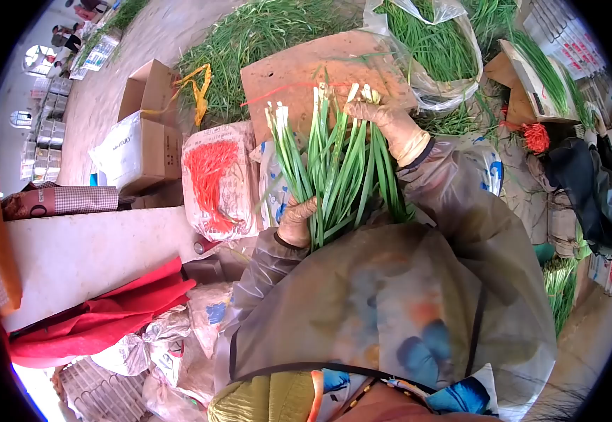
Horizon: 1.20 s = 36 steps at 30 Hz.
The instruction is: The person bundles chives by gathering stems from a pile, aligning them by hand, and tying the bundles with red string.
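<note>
A loose bunch of garlic chives [337, 165], with flat green leaves and pale cut ends pointing away from me, is held in front of my body. My left hand [297, 221], in a tan glove, wraps round the stalks low on the left side. At the upper right my right hand [389, 128], also gloved, has its fingers closed at the white ends of some stalks. Beneath the white ends lies a brown board [278, 70]. The leaf tips are partly hidden against my translucent smock [362, 295].
A heap of greens [256, 42] lies beyond the board, beside a clear plastic bag [471, 77] full of more. Red ties [213, 176] rest on a sack at left, near a cardboard box [158, 141]. A white tabletop [102, 246] and red cloth [109, 309] are lower left.
</note>
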{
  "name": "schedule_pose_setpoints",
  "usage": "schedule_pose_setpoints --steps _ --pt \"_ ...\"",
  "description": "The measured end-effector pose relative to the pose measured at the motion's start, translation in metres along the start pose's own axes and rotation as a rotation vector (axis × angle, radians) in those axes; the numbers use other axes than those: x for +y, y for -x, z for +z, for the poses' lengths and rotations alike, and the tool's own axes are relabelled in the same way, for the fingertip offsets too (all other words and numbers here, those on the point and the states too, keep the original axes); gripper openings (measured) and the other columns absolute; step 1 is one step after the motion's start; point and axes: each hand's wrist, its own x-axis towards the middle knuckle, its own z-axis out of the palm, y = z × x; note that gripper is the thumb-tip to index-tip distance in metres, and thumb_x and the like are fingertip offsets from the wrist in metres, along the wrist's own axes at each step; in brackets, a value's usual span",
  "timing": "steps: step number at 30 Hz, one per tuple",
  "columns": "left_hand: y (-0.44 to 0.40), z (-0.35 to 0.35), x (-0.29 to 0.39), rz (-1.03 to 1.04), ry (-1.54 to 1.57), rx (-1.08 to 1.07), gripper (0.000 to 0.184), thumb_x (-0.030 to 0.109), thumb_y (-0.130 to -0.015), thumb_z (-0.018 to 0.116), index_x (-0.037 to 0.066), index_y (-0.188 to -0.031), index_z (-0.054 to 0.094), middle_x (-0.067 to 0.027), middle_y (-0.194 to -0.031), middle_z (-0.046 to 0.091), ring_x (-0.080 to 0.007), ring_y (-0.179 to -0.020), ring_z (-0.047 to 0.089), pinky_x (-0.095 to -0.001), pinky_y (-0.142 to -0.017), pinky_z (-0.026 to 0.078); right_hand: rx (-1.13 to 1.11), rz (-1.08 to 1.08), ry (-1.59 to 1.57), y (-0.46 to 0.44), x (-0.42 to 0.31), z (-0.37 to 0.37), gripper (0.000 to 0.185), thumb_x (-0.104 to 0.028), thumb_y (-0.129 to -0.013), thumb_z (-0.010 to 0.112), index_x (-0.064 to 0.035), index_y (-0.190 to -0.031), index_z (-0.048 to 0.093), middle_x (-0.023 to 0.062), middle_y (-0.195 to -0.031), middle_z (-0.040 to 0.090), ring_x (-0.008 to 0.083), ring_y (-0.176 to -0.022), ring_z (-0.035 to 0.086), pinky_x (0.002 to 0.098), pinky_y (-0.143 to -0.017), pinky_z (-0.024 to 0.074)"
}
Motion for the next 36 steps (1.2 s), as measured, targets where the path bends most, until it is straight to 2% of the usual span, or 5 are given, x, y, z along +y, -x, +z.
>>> schedule_pose_setpoints --steps 13,17,22,27,36 --pt "0.005 0.000 0.002 -0.030 0.076 -0.095 0.069 -0.006 -0.073 0.063 0.008 -0.135 0.036 -0.0086 -0.119 0.056 -0.0221 -0.101 0.057 -0.0335 -0.087 0.046 0.016 0.214 -0.001 -0.008 -0.002 0.001 0.031 -0.019 -0.077 0.069 -0.0073 -0.104 0.060 0.0019 -0.092 0.063 0.0136 -0.079 0.061 0.0288 -0.071 0.0503" --pt "0.003 -0.009 0.000 0.090 0.004 0.015 0.054 0.001 -0.068 0.068 0.001 -0.119 0.052 -0.0107 -0.108 0.061 -0.0238 -0.091 0.061 -0.0353 -0.079 0.051 -0.106 0.102 0.167 0.001 -0.017 0.005 0.026 -0.020 -0.077 0.069 -0.0076 -0.098 0.061 -0.0018 -0.085 0.061 0.0093 -0.079 0.057 0.0246 -0.073 0.0450" --pt "-0.006 -0.002 0.028 0.056 0.073 -0.074 0.080 0.009 -0.066 0.069 0.008 -0.137 0.031 -0.0152 -0.125 0.049 -0.0276 -0.110 0.051 -0.0393 -0.094 0.041 0.056 -0.019 0.173 -0.001 -0.013 0.004 0.026 -0.022 -0.077 0.070 -0.0072 -0.097 0.062 -0.0021 -0.085 0.060 0.0098 -0.078 0.056 0.0256 -0.074 0.0437" --pt "-0.037 -0.016 0.037 0.008 -0.160 -0.155 0.065 0.027 -0.070 0.075 0.004 -0.125 0.047 -0.0092 -0.107 0.060 -0.0178 -0.098 0.056 -0.0332 -0.086 0.044 0.098 -0.051 0.628 -0.018 -0.008 0.005 0.025 -0.021 -0.074 0.073 -0.0035 -0.091 0.066 0.0001 -0.085 0.063 0.0121 -0.077 0.056 0.0271 -0.072 0.0426" --pt "-0.051 0.023 0.026 0.038 0.242 0.114 0.030 0.007 -0.074 0.065 0.006 -0.103 0.057 -0.0100 -0.092 0.062 -0.0251 -0.085 0.060 -0.0376 -0.078 0.049 0.016 -0.006 0.171 -0.003 0.005 0.000 0.027 -0.015 -0.079 0.068 -0.0015 -0.103 0.063 0.0039 -0.095 0.064 0.0133 -0.086 0.059 0.0264 -0.078 0.0453"
